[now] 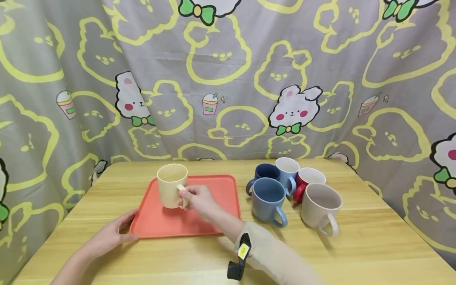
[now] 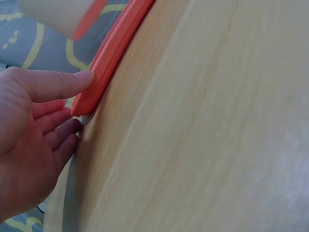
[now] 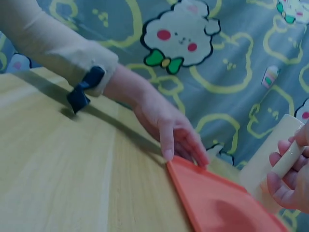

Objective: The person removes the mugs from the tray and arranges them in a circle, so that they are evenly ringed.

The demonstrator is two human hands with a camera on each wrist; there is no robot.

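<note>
My right hand (image 1: 199, 200) pinches the handle of a pale yellow mug (image 1: 167, 190), which is over the left half of a coral-red tray (image 1: 213, 221). In the left wrist view the mug's reddish underside (image 2: 89, 20) shows, apart from the tray rim. At the tray's near left corner is my left hand (image 1: 108, 235). Its thumb (image 2: 63, 84) touches the front rim, while the other fingers, loosely extended, lie along the left side. The right wrist view shows the right fingers (image 3: 287, 176) around the mug handle.
Right of the tray stand several mugs: a navy mug (image 1: 267, 171), a light blue mug (image 1: 287, 174), a red mug (image 1: 303, 184), a grey-blue mug (image 1: 265, 204) and a beige mug (image 1: 318, 208). A patterned curtain (image 1: 228, 91) hangs behind the wooden table (image 1: 374, 245).
</note>
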